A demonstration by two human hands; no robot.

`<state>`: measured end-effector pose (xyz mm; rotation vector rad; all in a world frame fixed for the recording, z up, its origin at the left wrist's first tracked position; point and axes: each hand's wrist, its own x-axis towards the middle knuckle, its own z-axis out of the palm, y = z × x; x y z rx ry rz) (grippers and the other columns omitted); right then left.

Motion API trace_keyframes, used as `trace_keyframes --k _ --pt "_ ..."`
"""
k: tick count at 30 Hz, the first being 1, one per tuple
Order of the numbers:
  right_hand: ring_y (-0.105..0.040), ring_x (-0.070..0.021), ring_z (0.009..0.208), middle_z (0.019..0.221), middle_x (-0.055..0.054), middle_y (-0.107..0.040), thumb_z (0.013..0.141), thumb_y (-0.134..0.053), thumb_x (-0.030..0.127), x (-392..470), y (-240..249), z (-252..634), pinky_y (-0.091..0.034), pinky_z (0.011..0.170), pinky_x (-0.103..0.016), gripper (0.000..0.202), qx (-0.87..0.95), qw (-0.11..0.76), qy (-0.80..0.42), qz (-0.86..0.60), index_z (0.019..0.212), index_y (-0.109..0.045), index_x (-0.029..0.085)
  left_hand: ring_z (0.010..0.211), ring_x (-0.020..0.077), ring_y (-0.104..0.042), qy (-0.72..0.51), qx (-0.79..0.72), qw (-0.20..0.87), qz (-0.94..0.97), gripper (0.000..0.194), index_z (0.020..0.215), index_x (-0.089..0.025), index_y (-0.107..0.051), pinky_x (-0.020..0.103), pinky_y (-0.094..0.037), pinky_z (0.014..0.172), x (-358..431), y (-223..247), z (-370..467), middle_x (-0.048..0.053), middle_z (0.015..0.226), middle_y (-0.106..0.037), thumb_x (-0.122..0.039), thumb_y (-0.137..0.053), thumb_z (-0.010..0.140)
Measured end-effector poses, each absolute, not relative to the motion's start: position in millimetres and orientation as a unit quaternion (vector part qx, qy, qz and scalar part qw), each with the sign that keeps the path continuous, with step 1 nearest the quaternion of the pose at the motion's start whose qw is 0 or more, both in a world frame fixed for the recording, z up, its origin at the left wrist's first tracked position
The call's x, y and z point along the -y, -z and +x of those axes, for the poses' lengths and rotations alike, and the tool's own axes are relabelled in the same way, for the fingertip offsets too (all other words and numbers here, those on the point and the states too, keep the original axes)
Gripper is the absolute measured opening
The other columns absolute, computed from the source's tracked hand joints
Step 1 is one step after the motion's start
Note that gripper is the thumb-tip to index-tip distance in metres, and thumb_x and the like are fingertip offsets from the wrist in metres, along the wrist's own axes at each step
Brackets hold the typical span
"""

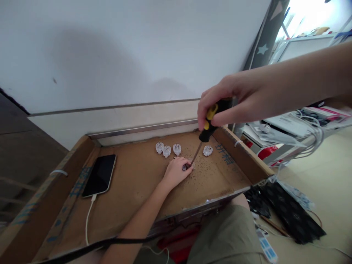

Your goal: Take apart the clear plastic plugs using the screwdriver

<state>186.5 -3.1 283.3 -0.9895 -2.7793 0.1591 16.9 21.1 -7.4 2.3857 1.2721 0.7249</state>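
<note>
In my right hand (224, 104) is a screwdriver (206, 134) with a black and yellow handle, its shaft slanting down to the left. The tip meets a small part under the fingers of my left hand (176, 171), which presses it against the cardboard; that part is mostly covered, so its kind is unclear. Just beyond lie clear plug pieces with metal pins, among them one plug piece (176, 148) and a separate plug piece (208, 150) to the right. Many tiny dark specks or holes mark the cardboard around my left hand.
A cardboard tray (123, 205) with raised sides forms the work surface. At its left lies a phone (100, 174) on a white charging cable (88, 220). A white wall (110, 55) rises behind. To the right are a shelf with coiled cables (316, 128) and black items (294, 212) on the floor.
</note>
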Motion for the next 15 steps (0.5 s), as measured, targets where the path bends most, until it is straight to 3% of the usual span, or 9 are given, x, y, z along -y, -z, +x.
trace_keyframes --k 1,4,6,8,10,13,15 --pt "-0.034 0.0 0.042 0.047 0.004 -0.047 0.075 -0.063 0.04 1 -283 185 -0.024 0.043 -0.02 0.024 0.939 0.056 -0.038 -0.338 0.072 -0.065 0.017 0.084 0.0197 -0.057 -0.255 -0.445 0.169 0.842 0.01 0.076 -0.02 -0.063 0.033 -0.043 0.079 -21 7 17 0.002 0.083 -0.066 -0.028 -0.059 0.08" --pt "-0.036 -0.0022 0.045 0.054 0.001 -0.051 0.082 -0.052 0.046 -5 -278 184 -0.023 0.045 -0.02 0.031 0.923 0.098 0.073 -0.364 0.079 -0.063 0.017 0.084 0.0198 -0.057 -0.252 -0.444 0.16 0.845 0.01 0.076 -0.02 -0.063 0.033 -0.043 0.079 -22 7 17 0.002 0.084 -0.066 -0.029 -0.059 0.08" --pt "-0.042 -0.0031 0.051 0.071 -0.001 -0.057 0.082 -0.051 0.043 -8 -274 185 -0.026 0.046 -0.019 0.026 0.923 0.11 0.101 -0.355 0.093 -0.061 0.021 0.083 0.0197 -0.057 -0.248 -0.444 0.155 0.847 0.011 0.075 -0.02 -0.062 0.033 -0.042 0.079 -22 7 17 0.002 0.084 -0.066 -0.029 -0.059 0.08" --pt "-0.045 -0.0022 0.053 0.09 0.0 -0.058 0.079 -0.055 0.036 -7 -273 187 -0.03 0.046 -0.019 0.027 0.931 0.089 0.081 -0.344 0.104 -0.057 0.027 0.083 0.0197 -0.057 -0.244 -0.443 0.154 0.849 0.011 0.074 -0.02 -0.062 0.033 -0.042 0.078 -22 7 17 0.002 0.084 -0.066 -0.029 -0.059 0.08" --pt "-0.043 -0.0007 0.053 0.1 0.0 -0.055 0.072 -0.061 0.028 -4 -273 188 -0.032 0.046 -0.018 0.032 0.936 0.074 0.06 -0.338 0.104 -0.057 0.028 0.082 0.0198 -0.057 -0.24 -0.444 0.153 0.85 0.011 0.074 -0.02 -0.062 0.033 -0.043 0.078 -22 6 17 0.002 0.084 -0.066 -0.028 -0.059 0.081" --pt "-0.039 -0.0022 0.053 0.088 -0.002 -0.055 0.073 -0.06 0.034 0 -272 185 -0.029 0.048 -0.02 0.018 0.93 0.081 0.09 -0.348 0.086 -0.062 0.022 0.083 0.02 -0.057 -0.237 -0.448 0.153 0.848 0.011 0.075 -0.02 -0.062 0.033 -0.043 0.078 -21 4 17 0.002 0.084 -0.066 -0.028 -0.058 0.081" --pt "-0.038 -0.0039 0.054 0.08 -0.003 -0.055 0.08 -0.051 0.04 2 -271 183 -0.028 0.051 -0.022 0.022 0.92 0.1 0.125 -0.358 0.08 -0.06 0.02 0.084 0.02 -0.057 -0.237 -0.45 0.157 0.847 0.011 0.075 -0.02 -0.062 0.033 -0.042 0.079 -20 4 17 0.002 0.085 -0.066 -0.028 -0.058 0.081"
